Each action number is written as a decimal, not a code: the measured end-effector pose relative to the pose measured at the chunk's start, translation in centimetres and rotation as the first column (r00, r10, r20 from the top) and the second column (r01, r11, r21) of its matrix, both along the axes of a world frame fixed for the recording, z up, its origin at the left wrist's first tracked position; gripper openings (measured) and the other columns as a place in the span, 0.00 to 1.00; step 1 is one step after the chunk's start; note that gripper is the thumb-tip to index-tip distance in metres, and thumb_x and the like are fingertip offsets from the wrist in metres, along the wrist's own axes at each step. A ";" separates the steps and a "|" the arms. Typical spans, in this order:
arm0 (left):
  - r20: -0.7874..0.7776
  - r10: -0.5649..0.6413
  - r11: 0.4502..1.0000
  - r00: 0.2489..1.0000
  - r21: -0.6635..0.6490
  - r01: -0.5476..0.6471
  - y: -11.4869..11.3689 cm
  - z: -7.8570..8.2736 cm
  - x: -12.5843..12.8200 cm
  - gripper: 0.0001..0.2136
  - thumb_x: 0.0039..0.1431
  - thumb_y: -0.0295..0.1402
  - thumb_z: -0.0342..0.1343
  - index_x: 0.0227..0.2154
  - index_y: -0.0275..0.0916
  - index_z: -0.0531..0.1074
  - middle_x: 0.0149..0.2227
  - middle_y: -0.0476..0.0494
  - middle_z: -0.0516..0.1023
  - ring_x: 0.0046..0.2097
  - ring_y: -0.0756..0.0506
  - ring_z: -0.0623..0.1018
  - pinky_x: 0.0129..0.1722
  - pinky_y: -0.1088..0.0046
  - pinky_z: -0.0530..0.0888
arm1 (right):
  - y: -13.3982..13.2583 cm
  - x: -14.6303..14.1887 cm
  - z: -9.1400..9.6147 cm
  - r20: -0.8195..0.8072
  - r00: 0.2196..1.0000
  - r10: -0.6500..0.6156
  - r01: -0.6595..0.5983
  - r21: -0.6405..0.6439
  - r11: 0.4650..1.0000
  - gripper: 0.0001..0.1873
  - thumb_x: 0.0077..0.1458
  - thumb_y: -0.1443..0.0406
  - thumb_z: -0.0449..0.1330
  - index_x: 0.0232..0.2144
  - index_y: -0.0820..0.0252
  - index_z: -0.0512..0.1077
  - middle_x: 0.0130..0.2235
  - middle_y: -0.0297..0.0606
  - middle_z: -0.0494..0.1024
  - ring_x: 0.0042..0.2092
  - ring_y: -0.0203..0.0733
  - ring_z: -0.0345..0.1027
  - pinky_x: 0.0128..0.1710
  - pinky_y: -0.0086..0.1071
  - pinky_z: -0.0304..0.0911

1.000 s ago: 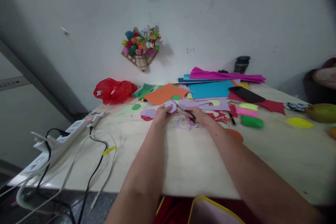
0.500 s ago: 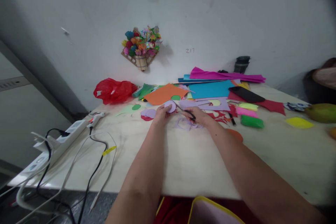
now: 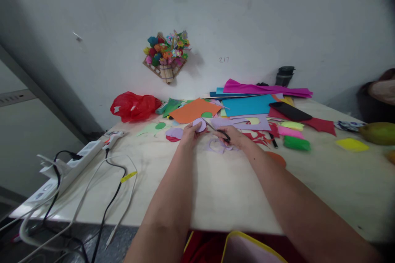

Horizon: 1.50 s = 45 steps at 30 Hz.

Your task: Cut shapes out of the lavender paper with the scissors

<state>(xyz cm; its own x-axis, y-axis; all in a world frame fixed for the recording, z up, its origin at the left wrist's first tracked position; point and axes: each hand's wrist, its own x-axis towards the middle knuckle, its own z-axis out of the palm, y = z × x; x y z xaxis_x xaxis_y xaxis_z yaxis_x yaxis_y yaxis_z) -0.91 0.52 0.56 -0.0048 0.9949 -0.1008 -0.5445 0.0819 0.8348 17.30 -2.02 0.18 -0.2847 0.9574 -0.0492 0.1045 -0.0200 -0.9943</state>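
Observation:
My left hand [image 3: 189, 132] pinches a lilac paper circle [image 3: 200, 125] above the table. In my right hand [image 3: 231, 135] are black-handled scissors [image 3: 212, 126], their blades pointing left with the tips at the circle's edge. Whether the blades are parted is too small to tell. Beneath the right hand lie thin lilac paper offcuts [image 3: 217, 146]. Left of my left hand, more lilac circles [image 3: 175, 132] rest over red ones. An orange sheet [image 3: 193, 111] with a green circle [image 3: 206, 114] on it lies just beyond my hands.
A power strip [image 3: 69, 168] and loose cables run along the left edge. At the back are a red plastic bag [image 3: 132, 107] and stacked coloured sheets [image 3: 247, 104]. On the right lie a black phone [image 3: 290, 111], clay packets [image 3: 296, 143] and a green fruit [image 3: 378, 133].
The lilac circle has shifted very slightly in my left hand. Both hands and the scissors stay almost in the same place.

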 end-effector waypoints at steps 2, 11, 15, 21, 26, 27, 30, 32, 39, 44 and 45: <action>0.000 0.008 1.000 1.000 0.001 -0.008 -0.1 0.1 0.1 0.05 0.55 0.17 0.62 0.35 0.26 0.77 0.28 0.38 0.82 0.26 0.47 0.81 0.30 0.74 0.82 | 0.0 0.0 -0.1 -0.004 1.000 0.001 -0.001 -0.021 1.000 0.15 0.49 0.57 0.66 0.23 0.59 0.66 0.14 0.28 0.66 0.13 0.29 0.53 0.12 0.25 0.46; -0.048 -0.054 0.998 0.997 0.030 0.055 0.0 -0.2 0.0 0.02 0.55 0.18 0.62 0.31 0.27 0.77 0.28 0.37 0.82 0.27 0.46 0.81 0.32 0.70 0.83 | 0.0 0.1 -0.4 -0.003 1.000 0.010 -0.010 -0.016 1.000 0.17 0.49 0.56 0.67 0.23 0.59 0.66 0.15 0.28 0.67 0.13 0.30 0.55 0.12 0.25 0.45; -0.080 -0.072 0.996 0.994 0.045 0.075 0.2 -0.6 -0.1 0.02 0.54 0.19 0.62 0.31 0.28 0.78 0.29 0.36 0.83 0.28 0.44 0.82 0.37 0.66 0.83 | 0.3 0.2 -0.6 0.010 1.000 0.007 -0.007 -0.003 1.000 0.17 0.49 0.56 0.68 0.23 0.59 0.66 0.15 0.28 0.67 0.14 0.30 0.56 0.11 0.25 0.46; -0.086 -0.080 0.995 0.993 0.049 0.085 0.3 -0.6 -0.2 0.05 0.52 0.21 0.65 0.33 0.29 0.78 0.29 0.38 0.83 0.28 0.45 0.82 0.37 0.67 0.83 | 0.5 0.2 -0.8 0.008 1.000 0.011 -0.011 0.013 1.000 0.19 0.48 0.56 0.68 0.22 0.58 0.65 0.15 0.28 0.67 0.13 0.29 0.55 0.12 0.25 0.47; -0.096 -0.067 0.997 0.993 0.033 0.071 0.0 -0.3 -0.1 0.02 0.54 0.20 0.62 0.32 0.28 0.78 0.29 0.37 0.83 0.27 0.45 0.82 0.36 0.67 0.83 | 0.7 0.2 -1.0 -0.001 1.000 0.002 -0.002 0.011 1.000 0.18 0.49 0.55 0.67 0.22 0.58 0.65 0.15 0.28 0.66 0.13 0.29 0.54 0.11 0.25 0.47; -0.093 -0.067 0.997 0.993 0.034 0.070 0.0 -0.3 -0.1 0.02 0.55 0.20 0.61 0.31 0.28 0.78 0.29 0.37 0.83 0.28 0.45 0.82 0.36 0.67 0.82 | 0.8 0.2 -1.0 -0.001 1.000 0.002 -0.002 0.014 1.000 0.18 0.49 0.55 0.67 0.21 0.59 0.66 0.15 0.28 0.66 0.13 0.29 0.54 0.11 0.25 0.47; -0.082 -0.064 0.997 0.995 0.033 0.067 -0.1 -0.2 -0.1 0.03 0.56 0.19 0.60 0.30 0.27 0.78 0.29 0.36 0.82 0.28 0.45 0.81 0.37 0.67 0.82 | 0.7 0.2 -0.9 0.010 1.000 0.006 -0.006 0.031 0.999 0.18 0.48 0.54 0.67 0.21 0.59 0.66 0.14 0.28 0.66 0.13 0.29 0.54 0.11 0.25 0.46; -0.070 -0.058 0.998 0.996 0.033 0.060 -0.1 -0.2 -0.1 0.03 0.56 0.19 0.60 0.30 0.27 0.78 0.29 0.36 0.82 0.28 0.45 0.81 0.37 0.67 0.82 | 0.5 0.2 -0.6 0.014 1.000 0.009 -0.010 0.041 0.999 0.18 0.47 0.55 0.67 0.20 0.59 0.66 0.14 0.28 0.66 0.13 0.29 0.54 0.11 0.25 0.46; -0.040 -0.030 0.999 0.999 0.036 0.031 0.1 -0.6 -0.1 0.04 0.52 0.19 0.64 0.32 0.28 0.78 0.29 0.37 0.83 0.30 0.44 0.82 0.38 0.65 0.83 | 0.0 0.0 -0.2 0.008 1.000 0.002 -0.002 0.038 0.999 0.17 0.45 0.57 0.67 0.19 0.58 0.65 0.14 0.27 0.65 0.13 0.29 0.52 0.12 0.25 0.46; -0.040 -0.031 0.999 0.999 0.033 0.032 0.0 -0.3 0.0 0.03 0.53 0.18 0.62 0.29 0.29 0.77 0.27 0.38 0.82 0.28 0.45 0.81 0.32 0.71 0.82 | 0.0 -0.2 -0.1 0.000 1.000 -0.004 0.004 0.013 1.000 0.15 0.46 0.59 0.66 0.19 0.58 0.65 0.13 0.27 0.64 0.13 0.29 0.52 0.11 0.25 0.45; -0.042 -0.033 0.999 0.999 0.029 0.035 0.0 -0.3 0.0 0.03 0.53 0.18 0.62 0.30 0.29 0.77 0.27 0.38 0.82 0.27 0.46 0.81 0.30 0.72 0.81 | 0.0 -0.2 -0.1 -0.004 1.000 -0.005 0.005 0.005 1.000 0.15 0.46 0.59 0.66 0.20 0.58 0.65 0.13 0.27 0.64 0.13 0.29 0.52 0.11 0.25 0.46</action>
